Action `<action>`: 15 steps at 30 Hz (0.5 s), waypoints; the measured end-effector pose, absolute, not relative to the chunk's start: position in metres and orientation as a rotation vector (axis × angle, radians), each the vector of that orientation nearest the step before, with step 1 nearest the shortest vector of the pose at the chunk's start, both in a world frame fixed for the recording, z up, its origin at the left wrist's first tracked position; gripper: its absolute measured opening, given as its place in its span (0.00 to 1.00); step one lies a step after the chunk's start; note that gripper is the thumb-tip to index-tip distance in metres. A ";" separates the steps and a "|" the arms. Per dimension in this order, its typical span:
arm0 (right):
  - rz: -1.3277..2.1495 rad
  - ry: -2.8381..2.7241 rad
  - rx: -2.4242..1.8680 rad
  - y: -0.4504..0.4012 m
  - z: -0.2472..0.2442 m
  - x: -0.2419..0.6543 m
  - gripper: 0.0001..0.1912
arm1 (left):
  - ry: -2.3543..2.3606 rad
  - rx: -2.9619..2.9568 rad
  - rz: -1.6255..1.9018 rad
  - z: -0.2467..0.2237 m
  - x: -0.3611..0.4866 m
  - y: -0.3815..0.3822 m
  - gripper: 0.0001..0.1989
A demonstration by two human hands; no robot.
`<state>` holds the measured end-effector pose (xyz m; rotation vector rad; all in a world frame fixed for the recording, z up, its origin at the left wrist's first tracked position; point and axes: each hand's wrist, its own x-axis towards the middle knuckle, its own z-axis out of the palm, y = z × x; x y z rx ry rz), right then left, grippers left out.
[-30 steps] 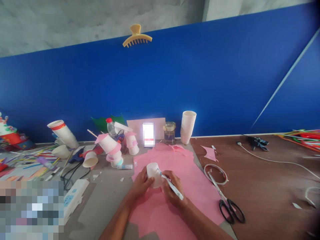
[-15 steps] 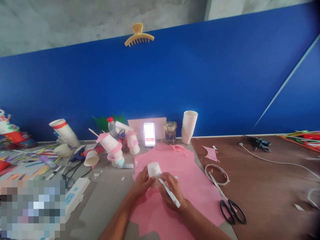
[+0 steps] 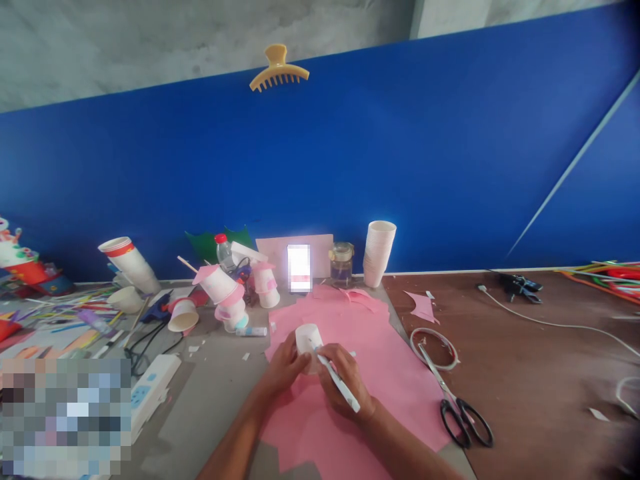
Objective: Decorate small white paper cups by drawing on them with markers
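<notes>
My left hand (image 3: 289, 363) is closed around the side of a small white paper cup (image 3: 307, 333), which is tilted above a sheet of pink paper (image 3: 360, 387). In my right hand (image 3: 343, 377) is a white pen (image 3: 340, 383), its tip against the cup's side. A small dark mark shows on the cup close to the tip. My right fingers partly hide the cup's lower right side.
Scissors (image 3: 463, 413) and a tape roll (image 3: 435, 349) lie to the right. Behind stand stacked paper cups (image 3: 379, 253), a glass jar (image 3: 341, 265) and a lit phone (image 3: 299, 269). Decorated cups (image 3: 220, 290) and a power strip (image 3: 155, 387) are on the left.
Almost nothing differs. Both hands, the cup and the pen keep nearly the same position; the view has shifted very slightly.
</notes>
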<state>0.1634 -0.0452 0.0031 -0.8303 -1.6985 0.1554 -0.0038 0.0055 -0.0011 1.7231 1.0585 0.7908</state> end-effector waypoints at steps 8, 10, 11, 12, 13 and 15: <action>0.192 -1.666 -0.832 -0.046 0.001 0.165 0.09 | 1.061 1.698 0.797 -0.001 -0.003 0.006 0.23; 0.194 -1.653 -0.846 -0.047 0.001 0.165 0.08 | 1.058 1.700 0.807 -0.002 -0.003 0.006 0.23; 0.196 -1.648 -0.858 -0.047 0.000 0.166 0.08 | 1.050 1.700 0.811 -0.002 -0.004 0.006 0.23; 0.200 -1.641 -0.873 -0.047 0.000 0.166 0.08 | 1.040 1.697 0.814 -0.003 -0.004 0.006 0.23; 0.204 -1.635 -0.889 -0.047 0.000 0.166 0.07 | 1.032 1.693 0.813 -0.003 -0.004 0.007 0.24; 0.209 -1.616 -0.918 -0.048 -0.002 0.167 0.07 | 1.035 1.681 0.810 -0.005 -0.005 0.007 0.24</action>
